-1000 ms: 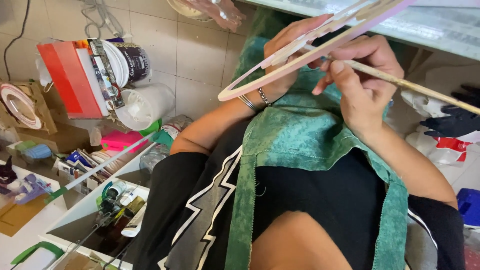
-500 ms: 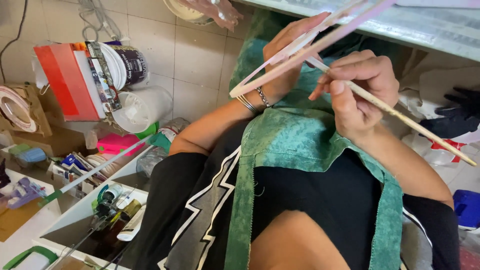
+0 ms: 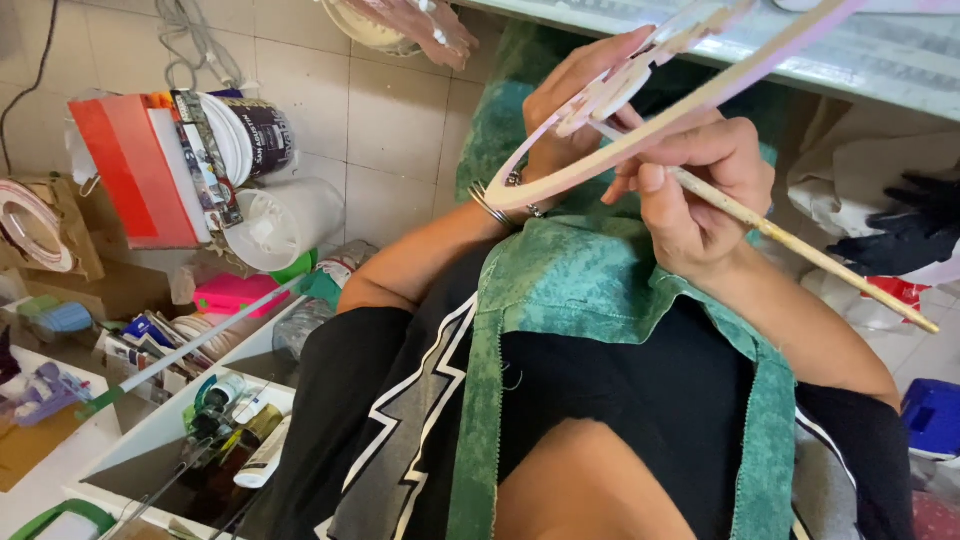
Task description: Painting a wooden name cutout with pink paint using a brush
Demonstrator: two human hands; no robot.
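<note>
The person wears a black T-shirt (image 3: 620,400) with short sleeves and a white-edged grey zigzag print, under a mottled green apron (image 3: 560,290) (its straps run down the chest). 2 thin metal bangles (image 3: 492,205) circle the left wrist.

The floor (image 3: 395,110) is covered with pale square tiles with grey joints, and soft even light falls on it. At the left stands a white shelf unit (image 3: 150,440) with open compartments full of small bottles and tools, and behind it are a red box (image 3: 125,165), a white bucket (image 3: 285,220) lying on its side, a pink box (image 3: 235,293) and cardboard (image 3: 60,250). Along the top edge runs a pale green bench (image 3: 900,60), and a blue container (image 3: 932,415) sits at the right edge.
</note>
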